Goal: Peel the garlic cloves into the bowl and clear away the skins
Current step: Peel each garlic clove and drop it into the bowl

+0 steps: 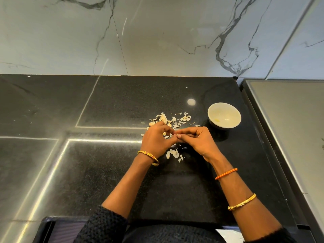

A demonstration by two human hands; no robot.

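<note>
A small garlic clove — mostly hidden, so its state cannot be told — sits pinched between the fingertips of both hands above the black speckled stone bench. The left hand curls its fingers and thumb around it; the right hand meets it fingertip to fingertip, fingers likewise curled on the clove. Papery white garlic skins and a few unpeeled cloves lie scattered just beyond the hands, with more skins beneath the wrists. The round white ceramic bowl stands to the right of the pile, near the right hand — one pale peeled clove inside.
</note>
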